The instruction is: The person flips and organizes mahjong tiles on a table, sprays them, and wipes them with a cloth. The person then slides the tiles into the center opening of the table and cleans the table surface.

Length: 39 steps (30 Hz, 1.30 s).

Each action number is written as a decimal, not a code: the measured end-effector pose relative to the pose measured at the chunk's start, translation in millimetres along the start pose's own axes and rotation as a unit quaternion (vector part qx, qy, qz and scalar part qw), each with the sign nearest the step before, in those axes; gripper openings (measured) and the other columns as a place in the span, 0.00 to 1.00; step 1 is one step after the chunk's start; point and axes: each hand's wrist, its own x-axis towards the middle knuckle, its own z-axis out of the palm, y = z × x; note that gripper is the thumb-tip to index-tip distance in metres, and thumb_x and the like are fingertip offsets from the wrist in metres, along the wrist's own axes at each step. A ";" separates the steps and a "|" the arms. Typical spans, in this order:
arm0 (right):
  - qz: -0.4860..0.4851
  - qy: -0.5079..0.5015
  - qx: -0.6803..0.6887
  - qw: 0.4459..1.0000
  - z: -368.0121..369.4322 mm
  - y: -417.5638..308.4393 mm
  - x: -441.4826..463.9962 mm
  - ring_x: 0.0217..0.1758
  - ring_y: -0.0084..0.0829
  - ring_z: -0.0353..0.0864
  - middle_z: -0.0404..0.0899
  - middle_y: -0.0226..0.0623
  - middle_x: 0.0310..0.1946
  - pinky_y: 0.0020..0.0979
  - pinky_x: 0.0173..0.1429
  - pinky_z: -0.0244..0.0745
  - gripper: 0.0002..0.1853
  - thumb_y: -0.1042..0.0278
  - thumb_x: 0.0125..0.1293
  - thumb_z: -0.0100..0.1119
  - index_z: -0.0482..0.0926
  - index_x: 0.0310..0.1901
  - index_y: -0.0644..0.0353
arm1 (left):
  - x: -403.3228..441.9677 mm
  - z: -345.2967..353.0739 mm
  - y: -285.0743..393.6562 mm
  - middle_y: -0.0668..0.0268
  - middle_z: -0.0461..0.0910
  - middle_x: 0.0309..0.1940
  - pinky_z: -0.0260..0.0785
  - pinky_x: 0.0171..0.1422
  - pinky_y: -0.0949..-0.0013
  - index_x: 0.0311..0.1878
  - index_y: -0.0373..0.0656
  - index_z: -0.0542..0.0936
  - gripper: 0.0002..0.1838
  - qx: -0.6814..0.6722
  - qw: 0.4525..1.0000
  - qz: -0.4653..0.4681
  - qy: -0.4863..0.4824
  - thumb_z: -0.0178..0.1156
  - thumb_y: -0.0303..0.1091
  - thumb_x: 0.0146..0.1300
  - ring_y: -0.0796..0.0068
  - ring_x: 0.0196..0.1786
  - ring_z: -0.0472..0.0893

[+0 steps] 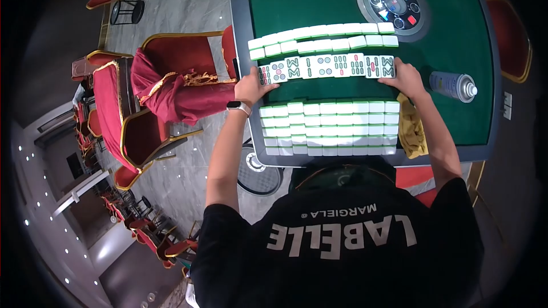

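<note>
Holding tile row | left hand, right hand | shirt: LABELLE MARGIELA

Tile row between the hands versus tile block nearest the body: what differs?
The tile row shows patterned faces; the tile block, blank white surfaces. The tile row is one line, the tile block several. Left hand and right hand touch the tile row, not the tile block. Both lie on the tabletop.

Left hand, right hand, mahjong tiles between
</note>
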 end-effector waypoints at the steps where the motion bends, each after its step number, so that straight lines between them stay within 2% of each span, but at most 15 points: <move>1: 0.006 0.013 0.003 1.000 4.1 -0.3 0.2 0.36 0.47 0.81 0.81 0.48 0.29 0.43 0.41 0.76 0.34 0.42 0.41 0.72 0.72 0.40 0.65 | -1.5 2.3 1.1 0.48 0.80 0.27 0.74 0.35 0.53 0.44 0.36 0.67 0.42 0.005 1.000 -0.002 0.002 0.67 0.66 0.40 0.48 0.33 0.81; 5: 0.002 0.070 0.054 0.996 14.5 3.1 1.1 0.32 0.48 0.81 0.80 0.49 0.26 0.41 0.37 0.75 0.31 0.51 0.40 0.75 0.72 0.37 0.67 | -4.0 18.0 -2.6 0.48 0.80 0.27 0.74 0.34 0.54 0.43 0.37 0.67 0.42 -0.038 0.998 -0.017 0.046 0.67 0.66 0.40 0.48 0.34 0.81; 8: 0.032 0.040 0.040 0.998 9.7 2.3 0.7 0.36 0.49 0.81 0.80 0.50 0.27 0.42 0.40 0.75 0.32 0.48 0.41 0.75 0.73 0.38 0.66 | -1.8 18.6 -5.1 0.48 0.80 0.27 0.74 0.35 0.54 0.44 0.37 0.66 0.42 -0.034 0.996 -0.007 0.080 0.67 0.66 0.40 0.48 0.34 0.81; 14: 0.026 0.019 0.023 0.999 -3.6 -9.4 5.1 0.36 0.50 0.81 0.80 0.52 0.28 0.43 0.41 0.75 0.34 0.47 0.40 0.75 0.72 0.38 0.69 | 19.9 15.8 -15.4 0.46 0.80 0.29 0.74 0.36 0.54 0.48 0.35 0.64 0.46 -0.042 0.998 0.020 0.033 0.68 0.66 0.38 0.47 0.35 0.81; 18: 0.021 0.034 0.040 0.998 3.0 -6.5 9.8 0.35 0.51 0.81 0.79 0.54 0.28 0.43 0.40 0.75 0.36 0.45 0.38 0.75 0.71 0.37 0.70 | 27.3 16.8 -13.0 0.45 0.80 0.29 0.75 0.35 0.53 0.49 0.34 0.63 0.49 -0.036 0.999 0.019 0.017 0.66 0.69 0.38 0.46 0.35 0.81; 26: 0.011 0.017 0.090 0.996 19.0 0.8 -8.3 0.35 0.52 0.81 0.79 0.55 0.29 0.41 0.40 0.75 0.35 0.48 0.40 0.75 0.69 0.39 0.69 | -0.5 20.1 -9.4 0.44 0.79 0.27 0.74 0.34 0.52 0.45 0.34 0.63 0.45 -0.039 0.999 0.012 -0.012 0.63 0.68 0.43 0.44 0.34 0.80; 28: -0.006 -0.007 0.129 0.992 22.6 9.0 -17.2 0.36 0.53 0.80 0.80 0.55 0.31 0.41 0.41 0.75 0.37 0.46 0.40 0.75 0.69 0.41 0.69 | -7.1 30.5 -25.1 0.45 0.79 0.26 0.74 0.34 0.53 0.44 0.34 0.64 0.43 -0.084 0.994 0.066 -0.002 0.63 0.68 0.44 0.46 0.33 0.81; 29: -0.030 -0.003 0.170 0.985 18.7 8.4 -22.9 0.35 0.50 0.81 0.80 0.50 0.29 0.40 0.40 0.75 0.33 0.48 0.42 0.74 0.71 0.39 0.67 | -8.9 33.3 -33.0 0.46 0.79 0.26 0.74 0.34 0.53 0.44 0.34 0.65 0.42 -0.106 0.990 0.092 0.002 0.64 0.67 0.44 0.46 0.33 0.81; 32: 0.024 -0.099 0.053 0.993 -1.9 7.0 -21.2 0.33 0.47 0.81 0.80 0.46 0.26 0.41 0.38 0.75 0.28 0.49 0.42 0.74 0.74 0.34 0.65 | -9.4 12.9 -30.9 0.49 0.79 0.23 0.74 0.33 0.54 0.41 0.35 0.68 0.39 -0.001 0.996 0.084 -0.037 0.64 0.66 0.46 0.49 0.30 0.82; 33: -0.003 -0.065 0.028 0.997 1.6 7.4 -21.3 0.30 0.45 0.81 0.80 0.44 0.23 0.40 0.36 0.74 0.26 0.48 0.42 0.74 0.76 0.30 0.64 | -6.0 13.4 -30.8 0.51 0.79 0.21 0.75 0.33 0.55 0.39 0.35 0.71 0.39 0.001 0.997 0.071 -0.040 0.64 0.67 0.44 0.52 0.28 0.82; 36: -0.039 -0.016 0.002 0.999 8.6 5.9 -20.9 0.28 0.46 0.80 0.80 0.45 0.23 0.39 0.35 0.74 0.28 0.47 0.42 0.73 0.76 0.31 0.65 | -1.7 13.2 -18.8 0.52 0.79 0.21 0.75 0.33 0.56 0.39 0.35 0.73 0.42 0.037 0.996 0.072 -0.023 0.65 0.70 0.39 0.52 0.28 0.82; 37: -0.049 0.005 0.054 0.997 11.2 5.3 -21.1 0.26 0.45 0.80 0.79 0.46 0.22 0.38 0.33 0.74 0.28 0.47 0.41 0.74 0.76 0.29 0.67 | -0.5 19.7 -21.5 0.52 0.80 0.21 0.76 0.32 0.57 0.38 0.34 0.75 0.43 0.017 0.998 0.062 -0.005 0.66 0.71 0.36 0.53 0.27 0.82; 39: -0.042 -0.010 0.074 0.996 14.5 7.4 -19.6 0.24 0.43 0.80 0.79 0.47 0.20 0.36 0.32 0.74 0.27 0.49 0.41 0.75 0.76 0.27 0.68 | -5.7 20.3 -17.8 0.52 0.80 0.21 0.76 0.32 0.57 0.37 0.35 0.75 0.42 -0.006 0.999 0.050 0.008 0.66 0.71 0.37 0.53 0.27 0.82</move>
